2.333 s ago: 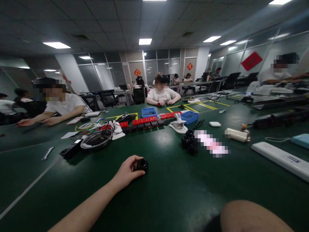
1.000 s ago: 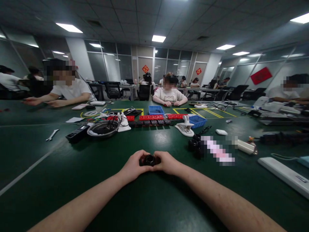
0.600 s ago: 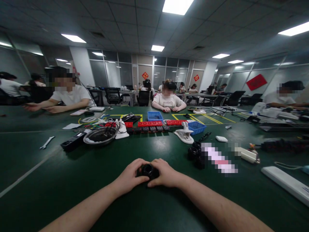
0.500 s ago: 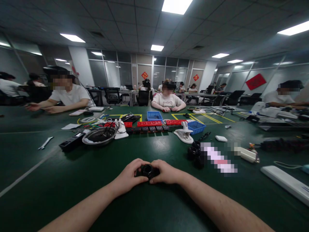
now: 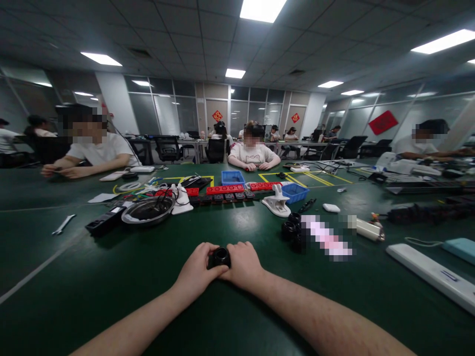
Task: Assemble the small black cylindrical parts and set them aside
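Note:
A small black round part with a hollow centre (image 5: 221, 256) is between my two hands, low over the green table in the middle of the head view. My left hand (image 5: 202, 266) wraps its thumb and fingers around the left side of the part. From the right, my right hand (image 5: 245, 262) closes on the same part, its back turned up and most of its fingertips hidden. Several similar black round pieces (image 5: 291, 231) lie together to the right, beside a blurred-out pinkish patch.
Beyond my hands stand a metal bowl (image 5: 147, 217), a white clip base (image 5: 277, 203), red socket strips (image 5: 224, 189) and a blue tray (image 5: 295, 193). A wrench (image 5: 64, 224) lies left; a long white case (image 5: 432, 277) lies right. Co-workers sit across the table.
My right hand has turned over the black part, with its back now up and its fingers further round. The whole view has shifted slightly.

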Demonstrator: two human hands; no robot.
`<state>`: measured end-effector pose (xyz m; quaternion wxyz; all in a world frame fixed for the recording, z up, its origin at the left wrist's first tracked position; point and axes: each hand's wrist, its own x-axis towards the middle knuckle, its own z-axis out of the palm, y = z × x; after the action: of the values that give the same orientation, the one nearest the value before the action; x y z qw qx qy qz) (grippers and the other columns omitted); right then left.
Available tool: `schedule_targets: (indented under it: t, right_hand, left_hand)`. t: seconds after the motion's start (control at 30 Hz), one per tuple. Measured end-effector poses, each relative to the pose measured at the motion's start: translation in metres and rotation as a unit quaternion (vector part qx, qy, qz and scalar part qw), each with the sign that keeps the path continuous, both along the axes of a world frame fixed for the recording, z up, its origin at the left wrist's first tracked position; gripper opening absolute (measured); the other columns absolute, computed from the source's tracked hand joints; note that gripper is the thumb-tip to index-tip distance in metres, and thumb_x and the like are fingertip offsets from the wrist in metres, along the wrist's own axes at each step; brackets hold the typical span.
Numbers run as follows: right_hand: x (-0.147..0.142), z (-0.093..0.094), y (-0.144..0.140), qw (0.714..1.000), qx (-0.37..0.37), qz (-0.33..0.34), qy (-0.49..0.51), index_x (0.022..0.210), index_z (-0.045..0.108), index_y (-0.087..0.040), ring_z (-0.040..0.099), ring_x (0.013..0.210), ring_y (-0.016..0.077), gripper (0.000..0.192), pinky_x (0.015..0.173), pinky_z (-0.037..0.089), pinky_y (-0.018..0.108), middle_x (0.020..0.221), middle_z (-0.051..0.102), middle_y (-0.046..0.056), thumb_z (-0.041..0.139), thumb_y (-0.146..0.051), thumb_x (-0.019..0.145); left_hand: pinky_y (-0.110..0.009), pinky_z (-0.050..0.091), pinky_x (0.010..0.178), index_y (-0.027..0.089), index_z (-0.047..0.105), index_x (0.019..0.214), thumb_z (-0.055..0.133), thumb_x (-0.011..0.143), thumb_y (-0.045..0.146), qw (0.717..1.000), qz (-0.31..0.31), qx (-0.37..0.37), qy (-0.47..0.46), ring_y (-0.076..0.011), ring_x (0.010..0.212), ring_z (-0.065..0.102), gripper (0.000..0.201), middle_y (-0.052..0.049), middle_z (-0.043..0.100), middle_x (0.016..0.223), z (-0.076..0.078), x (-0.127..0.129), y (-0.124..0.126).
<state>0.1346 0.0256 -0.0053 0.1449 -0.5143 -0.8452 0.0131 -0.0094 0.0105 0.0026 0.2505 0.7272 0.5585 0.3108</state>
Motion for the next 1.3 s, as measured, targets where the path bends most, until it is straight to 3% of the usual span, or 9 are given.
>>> schedule_targets:
  t: [0.17,0.27,0.37,0.5,0.7,0.83,1.0,1.1,1.3]
  right_hand:
    - [0.012,0.000,0.010,0.988,-0.064,0.111,0.089,0.091,0.053,-0.017,0.048,0.080,0.0201,0.049,0.068,0.036,0.030,0.087,0.054,0.005,0.062,-0.050,0.056]
    - [0.023,0.005,0.020,0.960,-0.141,0.210,0.120,0.088,0.056,-0.017,0.049,0.080,0.0167,0.036,0.069,0.037,0.026,0.085,0.054,0.002,0.066,-0.035,0.059]
    - [0.028,0.009,0.026,0.941,-0.185,0.244,0.143,0.082,0.058,-0.015,0.049,0.075,0.0136,0.025,0.066,0.037,0.022,0.079,0.054,-0.001,0.066,-0.025,0.060]
    - [0.023,0.005,0.022,0.958,-0.178,0.174,0.143,0.075,0.055,-0.015,0.048,0.066,0.0122,0.032,0.054,0.034,0.019,0.071,0.051,-0.002,0.069,-0.033,0.054]
    - [0.002,-0.004,0.004,0.998,-0.027,0.004,0.053,0.075,0.052,-0.015,0.048,0.069,0.0183,0.039,0.061,0.034,0.028,0.073,0.054,0.004,0.059,-0.049,0.058]
    - [0.007,0.002,0.003,0.993,-0.042,0.074,0.088,0.089,0.051,-0.016,0.048,0.080,0.0206,0.045,0.069,0.035,0.031,0.086,0.053,0.005,0.062,-0.046,0.057]
    - [0.024,0.011,0.016,0.934,-0.223,0.215,0.177,0.087,0.053,-0.015,0.049,0.071,0.0121,0.021,0.063,0.038,0.022,0.079,0.053,-0.001,0.058,-0.018,0.067]
    - [0.024,0.009,0.020,0.935,-0.239,0.185,0.187,0.081,0.052,-0.015,0.048,0.066,0.0106,0.021,0.057,0.037,0.020,0.073,0.051,-0.002,0.062,-0.021,0.063]
    - [0.005,-0.001,0.007,0.993,-0.081,0.021,0.087,0.078,0.050,-0.015,0.048,0.065,0.0163,0.043,0.057,0.035,0.027,0.072,0.053,0.003,0.062,-0.049,0.056]
  left_hand:
    - [-0.026,0.038,0.061,0.019,0.053,0.098,0.060,0.062,0.030,0.998,-0.060,0.002,-0.013,-0.0153,0.068,0.047,0.038,-0.002,0.050,0.084,-0.002,-0.007,0.003]
    - [-0.024,0.038,0.058,0.020,0.044,0.112,0.060,0.063,0.026,0.994,-0.096,-0.015,-0.040,-0.0121,0.064,0.045,0.052,-0.003,0.049,0.090,-0.002,-0.012,0.006]
    - [-0.022,0.036,0.055,0.021,0.048,0.108,0.060,0.064,0.026,0.991,-0.130,-0.013,-0.024,-0.0113,0.062,0.044,0.046,-0.001,0.048,0.082,0.000,-0.015,0.006]
    - [-0.021,0.034,0.054,0.022,0.053,0.099,0.061,0.063,0.028,0.992,-0.128,-0.002,0.000,-0.0118,0.063,0.043,0.037,0.001,0.047,0.078,0.003,-0.013,0.006]
    - [-0.023,0.035,0.053,0.017,0.054,0.093,0.062,0.059,0.035,1.000,-0.004,-0.009,-0.015,-0.0129,0.059,0.043,0.039,-0.002,0.050,0.081,0.001,-0.005,0.001]
    - [-0.023,0.034,0.053,0.018,0.055,0.094,0.061,0.061,0.035,1.000,-0.018,0.004,-0.002,-0.0125,0.059,0.043,0.037,-0.001,0.049,0.079,0.004,-0.007,0.000]
    - [-0.021,0.033,0.053,0.021,0.053,0.100,0.060,0.064,0.030,0.992,-0.125,-0.012,-0.011,-0.0114,0.061,0.043,0.038,0.000,0.047,0.078,0.004,-0.018,0.007]
    - [-0.021,0.033,0.054,0.021,0.053,0.101,0.061,0.063,0.031,0.990,-0.137,-0.020,-0.015,-0.0118,0.063,0.044,0.040,0.000,0.047,0.080,0.003,-0.019,0.009]
    - [-0.023,0.035,0.055,0.018,0.053,0.092,0.061,0.060,0.031,0.999,-0.037,0.006,-0.001,-0.0138,0.063,0.045,0.036,-0.001,0.049,0.080,-0.001,-0.006,0.003]
